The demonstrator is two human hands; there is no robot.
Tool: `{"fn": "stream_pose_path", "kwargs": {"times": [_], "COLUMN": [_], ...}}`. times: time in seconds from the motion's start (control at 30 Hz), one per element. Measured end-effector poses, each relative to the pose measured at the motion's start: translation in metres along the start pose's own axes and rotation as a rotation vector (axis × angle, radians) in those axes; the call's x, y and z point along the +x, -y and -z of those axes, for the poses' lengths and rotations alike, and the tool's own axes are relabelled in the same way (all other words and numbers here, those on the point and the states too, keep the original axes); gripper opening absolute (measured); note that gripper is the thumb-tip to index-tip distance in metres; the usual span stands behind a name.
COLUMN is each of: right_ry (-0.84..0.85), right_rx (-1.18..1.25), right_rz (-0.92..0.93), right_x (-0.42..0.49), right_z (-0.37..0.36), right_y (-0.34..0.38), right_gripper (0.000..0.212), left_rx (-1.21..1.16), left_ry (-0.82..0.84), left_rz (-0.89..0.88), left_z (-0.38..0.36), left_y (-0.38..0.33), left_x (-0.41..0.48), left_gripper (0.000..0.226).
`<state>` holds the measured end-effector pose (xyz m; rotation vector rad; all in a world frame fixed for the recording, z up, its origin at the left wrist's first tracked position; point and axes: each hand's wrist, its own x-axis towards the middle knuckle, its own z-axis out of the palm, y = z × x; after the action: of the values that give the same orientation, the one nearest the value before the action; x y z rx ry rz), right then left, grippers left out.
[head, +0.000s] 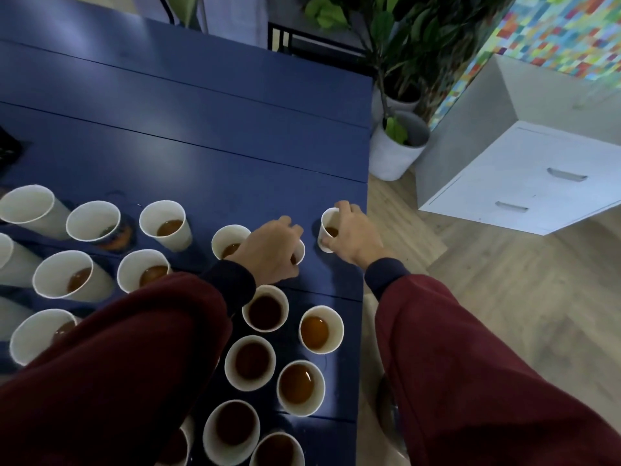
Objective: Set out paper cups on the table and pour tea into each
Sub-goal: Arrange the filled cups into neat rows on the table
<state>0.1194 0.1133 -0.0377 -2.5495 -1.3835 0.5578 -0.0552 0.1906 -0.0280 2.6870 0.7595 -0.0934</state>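
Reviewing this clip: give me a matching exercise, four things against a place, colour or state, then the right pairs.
1 right hand
2 left hand
3 nearer plant pot
4 table

A dark blue
B white, on the floor
C grips the cup nearest the table's right edge
D grips the next cup inward

Pairs: 1-C, 2-D, 3-B, 4-A

Far table (201,112) lies open; filled cups (250,363) crowd the near part, seemingly close-packed.

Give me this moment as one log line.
left hand: grips half-hidden cup | right hand: grips edge cup, tea inside | table: filled cups standing
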Motion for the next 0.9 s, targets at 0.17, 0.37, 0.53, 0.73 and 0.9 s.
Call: {"fn": "stream_pose_path", "kwargs": {"times": [0.17,0.37,0.53,0.73,0.9], "right_ry": [-0.078,-0.275,-0.133,0.051,0.058], "right_rx": [0.135,0.28,0.144,0.121,0.153], "right_rz": [-0.029,0.069,0.118,0.064,0.041], "right_x": [-0.019,-0.103,-0.151,-0.172,-0.173], "right_z": [0.005,0.014,-0.003,-0.019,-0.03], "right_y": [-0.002,-0.003,-0.014,-0.026,-0.027], "right_gripper": [0.106,0.084,0.079,0.084,0.092], "left_rx": [0.035,0.087,0.059,0.053,0.019], "left_ry": [0.035,0.175,0.219,0.116,0.126], "left_rz": [-0.014,-0.015,0.0,0.037,0.079], "left_z": [-0.003,0.001,0.019,0.032,0.021], "left_y": [0.001,0.001,0.002,0.001,0.007], "left_x": [-0.001,0.008,0.025,0.062,0.071], "left_gripper": [0.041,0.046,0.035,0.05,0.055]}}
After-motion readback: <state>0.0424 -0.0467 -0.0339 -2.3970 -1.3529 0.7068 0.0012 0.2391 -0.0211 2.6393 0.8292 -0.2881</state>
